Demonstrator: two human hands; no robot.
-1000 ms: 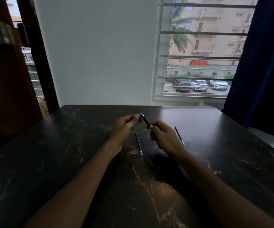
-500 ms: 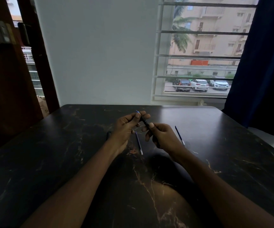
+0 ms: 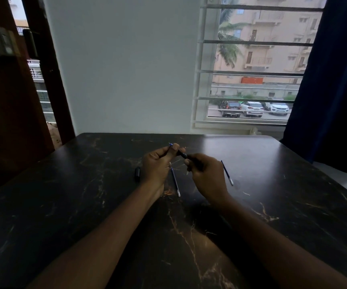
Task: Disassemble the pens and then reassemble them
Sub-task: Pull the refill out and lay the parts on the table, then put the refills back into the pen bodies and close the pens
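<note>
A dark pen [image 3: 182, 154] with a blue tip is held in the air above the table between both hands. My left hand [image 3: 158, 165] pinches its front end, the blue tip poking out past the thumb. My right hand [image 3: 204, 174] grips its rear part; most of the barrel is hidden in the fingers. One thin refill [image 3: 175, 181] lies on the table between my hands. A second refill [image 3: 227, 173] lies to the right of my right hand. A short black pen cap [image 3: 137, 174] lies left of my left wrist.
The dark marble-patterned table [image 3: 85, 205] runs to a white wall and a barred window [image 3: 251, 74]. A dark blue curtain [image 3: 335, 80] hangs at the right. A dark wooden door [image 3: 5, 101] stands at the left.
My left hand has closed further over the pen's front end, so less of the blue tip shows. The pen has tilted lower and both hands have drawn slightly closer together.
</note>
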